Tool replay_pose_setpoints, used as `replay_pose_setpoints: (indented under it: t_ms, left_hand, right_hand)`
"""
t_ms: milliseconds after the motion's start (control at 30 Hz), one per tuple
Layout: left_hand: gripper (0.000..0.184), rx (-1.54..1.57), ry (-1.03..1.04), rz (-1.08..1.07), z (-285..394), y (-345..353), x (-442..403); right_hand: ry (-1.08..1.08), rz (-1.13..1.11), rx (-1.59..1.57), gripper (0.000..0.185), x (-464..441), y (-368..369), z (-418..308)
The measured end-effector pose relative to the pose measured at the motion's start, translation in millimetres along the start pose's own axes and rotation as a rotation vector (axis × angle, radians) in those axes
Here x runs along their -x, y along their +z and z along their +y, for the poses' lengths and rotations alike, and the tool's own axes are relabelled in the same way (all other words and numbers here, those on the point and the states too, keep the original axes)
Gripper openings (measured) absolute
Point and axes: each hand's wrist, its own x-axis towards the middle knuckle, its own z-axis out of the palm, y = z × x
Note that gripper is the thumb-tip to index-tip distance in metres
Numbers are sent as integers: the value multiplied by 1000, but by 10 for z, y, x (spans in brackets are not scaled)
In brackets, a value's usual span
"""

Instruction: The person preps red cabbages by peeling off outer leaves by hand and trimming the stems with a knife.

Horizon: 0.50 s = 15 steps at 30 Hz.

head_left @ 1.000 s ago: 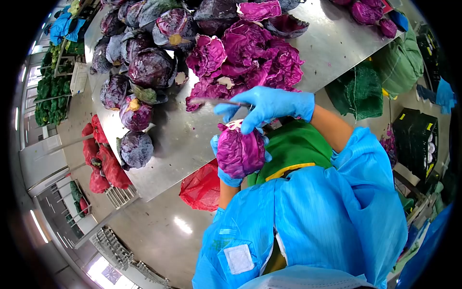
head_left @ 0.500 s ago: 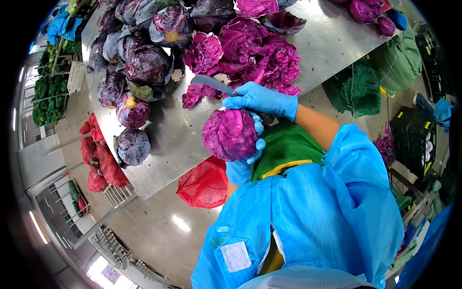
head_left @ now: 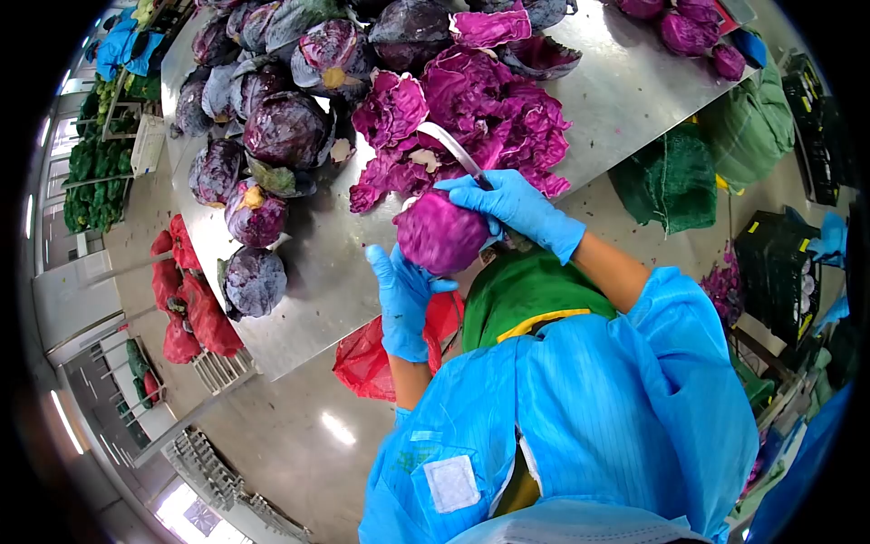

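Note:
A peeled red cabbage head (head_left: pixel 441 233), slightly blurred, is between my hands just off the table's edge. My gloved right hand (head_left: pixel 521 210) wraps round the handle of a knife (head_left: pixel 453 148); some of its fingers also rest against the cabbage. The curved blade points up and left, over loose purple leaves (head_left: pixel 471 104). Below and left of the cabbage, my gloved left hand (head_left: pixel 405 295) is open, thumb spread away from the fingers. Its fingertips are close to the cabbage's underside; whether they touch is hard to tell.
Several untrimmed red cabbages (head_left: pixel 286 129) crowd the left of the metal table (head_left: pixel 317 304). Peeled heads (head_left: pixel 686 34) sit at the far right. A red mesh bag (head_left: pixel 362 358) hangs below the table edge. Green sacks (head_left: pixel 666 181) and a black crate (head_left: pixel 775 263) stand at right.
My left hand has come from behind the cabbage to its lower left and opened. The cabbage has shifted up and right, against my right hand. The knife has moved right, its blade tilted more upward.

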Motion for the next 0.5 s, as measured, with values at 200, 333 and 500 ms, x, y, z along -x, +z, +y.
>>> replay_pose_setpoints:
  t_ms: [200,333,500]
  left_hand:
    - [84,747,-126,-230,-163,111,-126]
    - [81,1364,-243,-540,-253,270,-42]
    - [78,1488,-204,-536,-247,294,-62]
  right_hand:
    - [-297,15,17,35,-127,168,-167]
    - [-261,95,-210,32,-77,18,-281]
    - [-147,145,-98,43,83,-56,9]
